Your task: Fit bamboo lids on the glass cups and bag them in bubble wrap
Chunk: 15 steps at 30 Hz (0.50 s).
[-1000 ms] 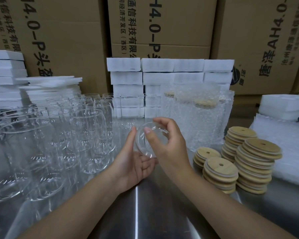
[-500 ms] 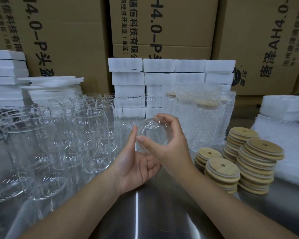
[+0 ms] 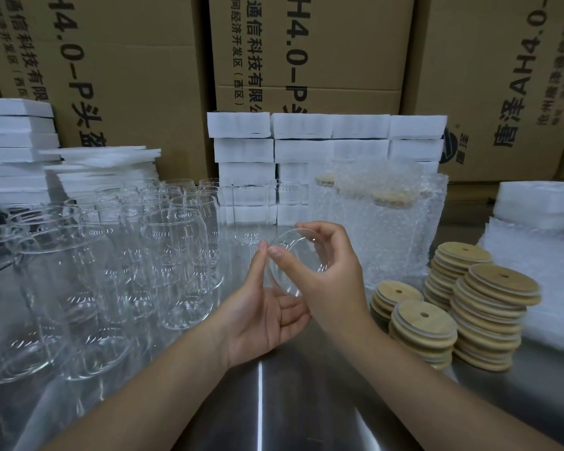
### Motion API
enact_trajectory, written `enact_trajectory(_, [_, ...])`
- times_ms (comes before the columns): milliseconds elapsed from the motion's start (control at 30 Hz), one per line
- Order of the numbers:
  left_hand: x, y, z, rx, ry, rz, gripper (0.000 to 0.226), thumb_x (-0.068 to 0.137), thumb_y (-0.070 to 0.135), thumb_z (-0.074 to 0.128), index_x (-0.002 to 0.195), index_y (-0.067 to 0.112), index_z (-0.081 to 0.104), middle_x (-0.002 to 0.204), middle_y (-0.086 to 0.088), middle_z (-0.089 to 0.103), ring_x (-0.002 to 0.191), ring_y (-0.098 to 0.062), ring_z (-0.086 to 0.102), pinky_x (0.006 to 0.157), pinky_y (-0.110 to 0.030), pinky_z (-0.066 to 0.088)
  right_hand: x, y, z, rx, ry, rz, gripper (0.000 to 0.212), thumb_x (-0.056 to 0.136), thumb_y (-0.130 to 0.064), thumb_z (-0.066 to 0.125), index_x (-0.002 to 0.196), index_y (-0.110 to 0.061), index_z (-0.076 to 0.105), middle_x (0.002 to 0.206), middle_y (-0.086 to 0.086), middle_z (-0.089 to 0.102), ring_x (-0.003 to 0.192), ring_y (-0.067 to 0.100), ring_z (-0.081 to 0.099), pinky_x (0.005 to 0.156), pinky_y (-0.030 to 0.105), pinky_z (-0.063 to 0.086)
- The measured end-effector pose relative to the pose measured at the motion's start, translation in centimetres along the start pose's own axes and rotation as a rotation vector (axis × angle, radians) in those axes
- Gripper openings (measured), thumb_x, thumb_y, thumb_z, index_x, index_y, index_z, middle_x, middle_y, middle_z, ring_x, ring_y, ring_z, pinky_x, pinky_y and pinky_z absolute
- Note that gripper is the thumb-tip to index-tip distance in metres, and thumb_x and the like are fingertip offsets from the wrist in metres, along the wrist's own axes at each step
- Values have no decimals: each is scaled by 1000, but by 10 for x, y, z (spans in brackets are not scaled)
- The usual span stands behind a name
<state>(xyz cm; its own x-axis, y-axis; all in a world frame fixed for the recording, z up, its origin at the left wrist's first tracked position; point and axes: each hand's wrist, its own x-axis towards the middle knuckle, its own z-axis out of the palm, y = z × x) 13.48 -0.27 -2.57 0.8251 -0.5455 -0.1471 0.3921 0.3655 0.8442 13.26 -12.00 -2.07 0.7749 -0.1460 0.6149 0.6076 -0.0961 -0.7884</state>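
Observation:
A clear glass cup (image 3: 298, 255) lies tilted on its side above the table's middle, its round end facing me. My right hand (image 3: 331, 275) grips it from the right, thumb and fingers around the rim. My left hand (image 3: 264, 314) is palm up under and beside the cup, its thumb touching the glass. Several stacks of round bamboo lids (image 3: 498, 312) with a small hole stand at the right. Lidded cups in bubble wrap bags (image 3: 388, 222) stand behind my hands.
Many empty glass cups (image 3: 173, 252) crowd the left half of the steel table (image 3: 261, 402). White foam blocks (image 3: 306, 138) are stacked at the back, more foam sheets (image 3: 13, 151) at far left, bubble wrap (image 3: 541, 265) at far right. Cardboard boxes (image 3: 306, 50) form the back wall.
Both hands have kept the cup and lifted it slightly. The cup has turned in my fingers, and my right thumb has shifted along its rim.

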Motion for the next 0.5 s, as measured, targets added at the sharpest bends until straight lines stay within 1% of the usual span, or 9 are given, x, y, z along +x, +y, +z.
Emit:
enact_trajectory(67, [1,0,1,14,15,8,116,56,78,46,142,1,36,83,-10,74,73,-14,73,59,-23,56,0,0,0,11,6,-3,59,55,-60,77,101,-31,56,109,-16,65,111,-6,56,99,23,43])
enact_trajectory(133, [2,0,2,20,27,7,119,58,78,43,145,-2,31,80,-10,74,71,-13,72,58,-22,56,2,1,1,15,13,-4,58,55,-59,77,100,-29,56,108,-14,65,111,-3,57,100,26,43])
enact_trajectory(300, [3,-1,3,29,47,-15,122,53,78,45,144,-2,33,84,-11,75,74,-14,73,59,-22,56,4,4,1,25,41,6,57,55,-59,77,98,-27,58,107,-14,66,110,-1,58,101,28,44])
enact_trajectory(367, [3,-2,3,40,58,-17,125,53,78,46,146,-3,31,95,-13,74,75,-14,73,59,-22,56,3,4,1,25,47,11,55,56,-58,77,98,-28,57,107,-14,67,110,-1,58,100,27,44])
enact_trajectory(433, [4,-2,3,54,74,-13,125,54,79,45,148,-2,29,103,-9,71,75,-13,72,59,-22,56,2,4,1,27,50,17,54,57,-59,77,97,-29,57,107,-13,66,110,-1,58,99,26,44])
enact_trajectory(500, [5,-2,2,76,86,-8,124,54,79,43,148,-1,30,97,-8,73,74,-12,72,59,-22,55,2,3,1,28,54,21,54,57,-59,77,97,-30,56,107,-13,66,110,-1,58,99,25,44])
